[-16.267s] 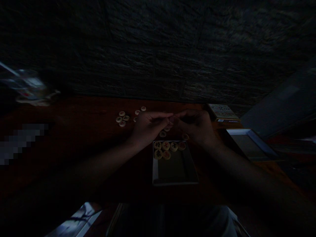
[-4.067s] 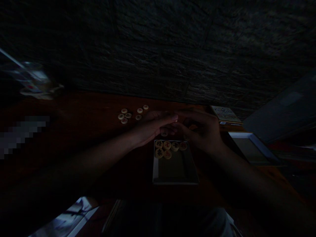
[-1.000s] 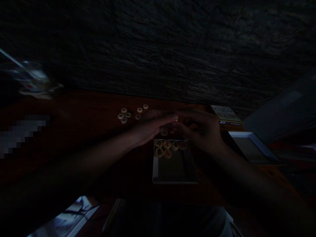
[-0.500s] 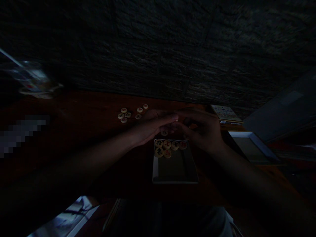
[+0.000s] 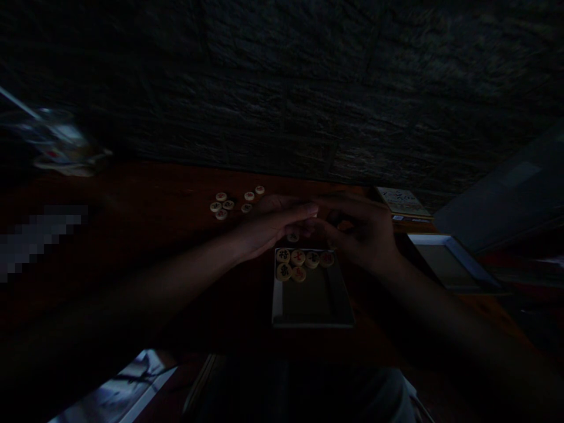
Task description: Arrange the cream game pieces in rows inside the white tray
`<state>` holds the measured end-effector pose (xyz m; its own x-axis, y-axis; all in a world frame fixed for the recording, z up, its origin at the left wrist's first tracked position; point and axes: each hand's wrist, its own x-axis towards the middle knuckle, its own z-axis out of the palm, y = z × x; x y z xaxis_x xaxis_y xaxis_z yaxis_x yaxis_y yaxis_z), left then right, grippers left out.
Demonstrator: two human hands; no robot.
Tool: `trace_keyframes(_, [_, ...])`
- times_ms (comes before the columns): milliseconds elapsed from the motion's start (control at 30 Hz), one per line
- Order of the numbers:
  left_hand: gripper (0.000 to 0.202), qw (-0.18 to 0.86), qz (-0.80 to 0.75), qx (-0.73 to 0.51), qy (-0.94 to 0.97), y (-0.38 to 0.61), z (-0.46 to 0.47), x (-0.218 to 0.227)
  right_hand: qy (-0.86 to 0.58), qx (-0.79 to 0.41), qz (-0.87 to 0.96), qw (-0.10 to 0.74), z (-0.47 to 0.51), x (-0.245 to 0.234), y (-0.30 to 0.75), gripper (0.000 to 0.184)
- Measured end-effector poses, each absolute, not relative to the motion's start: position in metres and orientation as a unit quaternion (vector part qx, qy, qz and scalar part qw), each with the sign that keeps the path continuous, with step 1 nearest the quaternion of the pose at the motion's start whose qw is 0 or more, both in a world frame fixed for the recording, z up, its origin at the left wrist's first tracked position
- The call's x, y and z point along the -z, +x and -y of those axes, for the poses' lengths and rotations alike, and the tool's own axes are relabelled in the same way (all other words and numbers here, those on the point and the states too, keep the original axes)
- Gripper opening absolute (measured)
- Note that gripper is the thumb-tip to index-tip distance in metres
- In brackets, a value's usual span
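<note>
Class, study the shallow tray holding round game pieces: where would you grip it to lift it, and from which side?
Grip the tray by its raised left and right rims, reaching from the near edge. It lies flat, and the pieces crowd its far end, so a level two-sided hold seems safest.

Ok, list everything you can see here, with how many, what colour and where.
tray: one, white-rimmed, on the table in front of the person
discs in tray: six, cream with red or black marks, at its far end
loose discs: seven, cream, on the table far left of the tray
single disc: one, cream, just beyond the tray, under the hands
second tray: one, white-rimmed, right
printed box: one, pale, far right by the wall
clear wrapper: one, far left
table: one, red-brown
left hand, right hand: fingertips meeting above the tray's far edge; anything pinched is hidden
</note>
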<state>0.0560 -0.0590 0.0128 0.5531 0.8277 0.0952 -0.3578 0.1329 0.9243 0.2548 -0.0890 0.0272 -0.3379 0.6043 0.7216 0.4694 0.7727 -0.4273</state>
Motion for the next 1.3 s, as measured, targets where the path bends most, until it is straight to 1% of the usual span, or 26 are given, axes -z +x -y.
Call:
trace_keyframes(167, [0.031, 0.719, -0.232, -0.416, 0.506, 0.0561, 0.0589, -0.013, -0.321, -0.08, 0.816, 0.473, 0.0886, -0.0283, 0.2542, 0.035])
trace_keyframes(433, [0.028, 0.721, -0.23, -0.41, 0.509, 0.0556, 0.059, -0.0122, -0.323, -0.074, 0.816, 0.473, 0.0877, -0.0274, 0.2551, 0.031])
trace_keyframes(633, [0.029, 0.724, -0.235, -0.411, 0.502, 0.0563, 0.0595, -0.0137, -0.335, -0.078, 0.814, 0.468, 0.0874, -0.0267, 0.2564, 0.038])
trace_keyframes(800, [0.027, 0.724, -0.235, -0.412, 0.501, 0.0565, 0.06, -0.015, -0.316, -0.062, 0.82, 0.472, 0.0868, -0.028, 0.2553, 0.029])
trace_keyframes(1000, [0.03, 0.724, -0.237, -0.407, 0.505, 0.0556, 0.0586, -0.0129, -0.314, -0.051, 0.82, 0.475, 0.0864, -0.0283, 0.2553, 0.03])
trace_keyframes(1167, [0.029, 0.716, -0.248, -0.418, 0.502, 0.0561, 0.0613, -0.0152, -0.32, -0.058, 0.819, 0.473, 0.0868, -0.0282, 0.2558, 0.035])
trace_keyframes(1300, [0.03, 0.71, -0.255, -0.418, 0.507, 0.0563, 0.0615, -0.0157, -0.315, -0.071, 0.819, 0.474, 0.0871, -0.0285, 0.2557, 0.03])
